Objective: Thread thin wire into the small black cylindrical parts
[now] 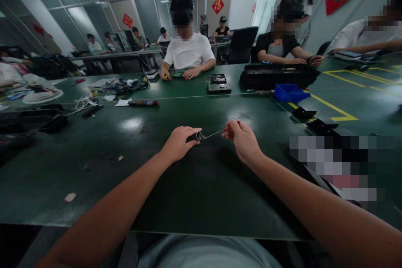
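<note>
Near the middle of the green table (176, 201), my left hand (179, 144) is closed round a short black cylinder (195, 136), whose pale-rimmed round end faces right. My right hand (243, 138) pinches a thin metal rod (215, 133) by its reddish end. From my fingers the rod slants down and left. Its tip is just off the cylinder's rim, at a small shiny piece (204, 137); whether they touch I cannot tell. My fingers hide most of the cylinder and the rod's grip.
Ahead lie a dark pen-like tool (143, 103) and two hard drives (219, 88). Right of them are a long black casing (278, 77), a blue bin (290, 93) and black brackets (304, 113). Cables (121, 86) are heaped at left. A person (189, 52) works opposite.
</note>
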`<state>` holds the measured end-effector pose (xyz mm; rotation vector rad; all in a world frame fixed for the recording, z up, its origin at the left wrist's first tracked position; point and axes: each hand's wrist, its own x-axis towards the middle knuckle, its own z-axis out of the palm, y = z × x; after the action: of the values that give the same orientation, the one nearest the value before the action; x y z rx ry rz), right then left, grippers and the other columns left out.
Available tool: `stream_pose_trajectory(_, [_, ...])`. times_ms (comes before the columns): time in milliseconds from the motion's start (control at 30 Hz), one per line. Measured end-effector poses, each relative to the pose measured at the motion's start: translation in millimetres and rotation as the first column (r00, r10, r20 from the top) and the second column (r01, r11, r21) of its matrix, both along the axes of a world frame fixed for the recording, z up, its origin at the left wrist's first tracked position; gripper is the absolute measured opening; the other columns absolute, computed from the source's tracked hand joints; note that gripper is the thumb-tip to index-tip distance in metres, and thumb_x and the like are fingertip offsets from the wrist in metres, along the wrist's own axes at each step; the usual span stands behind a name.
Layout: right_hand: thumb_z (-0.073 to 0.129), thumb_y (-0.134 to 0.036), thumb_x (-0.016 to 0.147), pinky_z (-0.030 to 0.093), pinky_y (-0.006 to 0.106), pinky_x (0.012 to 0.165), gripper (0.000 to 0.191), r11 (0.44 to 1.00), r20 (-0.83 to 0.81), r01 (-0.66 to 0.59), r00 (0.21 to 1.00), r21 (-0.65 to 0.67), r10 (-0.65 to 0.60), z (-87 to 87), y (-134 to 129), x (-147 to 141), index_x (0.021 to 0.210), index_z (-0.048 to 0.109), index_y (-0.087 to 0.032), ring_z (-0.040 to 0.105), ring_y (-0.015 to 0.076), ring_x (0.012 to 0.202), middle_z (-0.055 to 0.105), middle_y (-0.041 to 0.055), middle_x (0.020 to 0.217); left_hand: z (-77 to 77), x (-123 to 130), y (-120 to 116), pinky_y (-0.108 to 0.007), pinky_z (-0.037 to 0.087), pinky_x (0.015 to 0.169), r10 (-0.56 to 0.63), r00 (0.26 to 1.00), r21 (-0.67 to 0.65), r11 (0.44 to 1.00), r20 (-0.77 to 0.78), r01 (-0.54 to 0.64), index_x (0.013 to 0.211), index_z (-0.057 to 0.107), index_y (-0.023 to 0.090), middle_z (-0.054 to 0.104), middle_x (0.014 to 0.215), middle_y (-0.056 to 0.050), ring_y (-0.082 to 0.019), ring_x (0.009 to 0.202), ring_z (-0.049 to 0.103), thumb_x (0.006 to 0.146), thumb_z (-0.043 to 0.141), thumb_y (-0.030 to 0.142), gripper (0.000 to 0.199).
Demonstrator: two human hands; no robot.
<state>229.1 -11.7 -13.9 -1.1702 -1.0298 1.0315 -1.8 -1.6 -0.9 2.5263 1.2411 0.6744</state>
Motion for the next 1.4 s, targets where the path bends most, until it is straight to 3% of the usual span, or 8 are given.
stream_pose_trajectory(300, [0.051, -0.048, 0.093, 0.054, 0.033, 0.071, 0.025, 0.989, 0.078, 0.065, 0.994, 0.131, -0.075, 14.6, -12.0, 2.0, 0.091, 0.057, -0.024, 0.06, 0.0166, 0.073, 0.061, 0.0026, 0.084, -1.9, 0.4, -2.0, -0.04, 0.045, 0.1, 0.149, 0.959, -0.148, 0.982, 0.24, -0.116, 0.123, 0.062, 0.022, 0.066, 0.122, -0.007, -0.024, 0.113, 0.06, 0.088, 0.068, 0.028, 0.036])
stream_pose_trajectory(467, [0.051, -0.041, 0.094, 0.053, 0.035, 0.077, 0.019, 0.969, 0.087, 0.106, 0.988, 0.224, -0.128, 22.2, -18.1, 1.2, 0.103, 0.055, -0.025, 0.062, 0.017, 0.083, 0.062, 0.0037, 0.095, -2.9, 4.8, 2.8, -0.039, 0.047, 0.097, 0.199, 0.89, -0.294, 0.953, 0.411, -0.077, 0.135, 0.048, 0.021, 0.064, 0.121, -0.01, -0.021, 0.106, 0.062, 0.095, 0.054, 0.028, 0.041])
stream_pose_trajectory(600, [0.05, -0.04, 0.095, 0.053, 0.038, 0.08, 0.018, 0.959, 0.15, 0.082, 0.981, 0.271, -0.126, 24.8, -22.2, 0.5, 0.105, 0.055, -0.026, 0.063, 0.0186, 0.086, 0.063, 0.0042, 0.095, 4.1, 14.5, 8.3, -0.037, 0.05, 0.083, 0.196, 0.94, -0.318, 0.943, 0.279, -0.102, 0.125, 0.053, 0.019, 0.065, 0.109, -0.009, -0.021, 0.092, 0.062, 0.096, 0.051, 0.039, 0.035])
stream_pose_trajectory(767, [0.051, -0.038, 0.095, 0.053, 0.038, 0.08, 0.018, 0.946, 0.155, 0.098, 0.976, 0.308, -0.152, 26.7, -23.6, 0.7, 0.104, 0.056, -0.025, 0.063, 0.0187, 0.084, 0.064, 0.0034, 0.091, 10.4, 37.2, 13.4, -0.037, 0.049, 0.08, 0.02, 0.997, -0.196, 0.981, 0.08, -0.003, 0.104, 0.062, 0.019, 0.068, 0.099, -0.007, -0.023, 0.089, 0.063, 0.094, 0.056, 0.042, 0.026])
stream_pose_trajectory(933, [0.051, -0.037, 0.094, 0.053, 0.038, 0.08, 0.015, 0.944, 0.141, 0.114, 0.976, 0.311, -0.165, 27.1, -22.0, 0.9, 0.103, 0.056, -0.025, 0.064, 0.0186, 0.083, 0.064, 0.0036, 0.091, 4.9, 57.3, 18.6, -0.039, 0.049, 0.085, -0.034, 0.987, -0.087, 0.996, -0.157, 0.02, 0.124, 0.062, 0.021, 0.066, 0.115, -0.011, -0.028, 0.103, 0.063, 0.094, 0.054, 0.036, 0.034])
stream_pose_trajectory(1067, [0.052, -0.038, 0.094, 0.054, 0.038, 0.079, 0.016, 0.941, 0.149, 0.116, 0.974, 0.317, -0.17, 27.0, -21.6, 0.7, 0.102, 0.056, -0.025, 0.064, 0.0185, 0.082, 0.065, 0.0029, 0.089, -0.7, 64.4, 22.8, -0.038, 0.051, 0.079, -0.053, 0.952, -0.075, 0.997, -0.301, 0.032, 0.11, 0.067, 0.022, 0.066, 0.105, -0.012, -0.029, 0.095, 0.065, 0.092, 0.059, 0.041, 0.028])
stream_pose_trajectory(1233, [0.053, -0.04, 0.093, 0.054, 0.038, 0.079, 0.017, 0.944, 0.156, 0.109, 0.974, 0.313, -0.164, 27.4, -22.5, 1.2, 0.102, 0.057, -0.025, 0.064, 0.0185, 0.082, 0.066, 0.003, 0.09, -1.1, 57.7, 26.8, -0.037, 0.049, 0.075, -0.027, 0.973, -0.09, 0.996, -0.229, 0.006, 0.106, 0.063, 0.021, 0.068, 0.1, -0.01, -0.028, 0.087, 0.066, 0.091, 0.06, 0.038, 0.023])
stream_pose_trajectory(1400, [0.052, -0.038, 0.094, 0.053, 0.039, 0.08, 0.017, 0.949, 0.167, 0.099, 0.974, 0.3, -0.155, 28.8, -23.2, 2.0, 0.102, 0.057, -0.024, 0.064, 0.0192, 0.083, 0.066, 0.004, 0.091, 5.0, 24.8, 42.6, -0.033, 0.047, 0.073, 0.048, 0.998, -0.24, 0.97, 0.05, -0.035, 0.104, 0.065, 0.02, 0.068, 0.096, -0.007, -0.022, 0.084, 0.063, 0.088, 0.06, 0.035, 0.022])
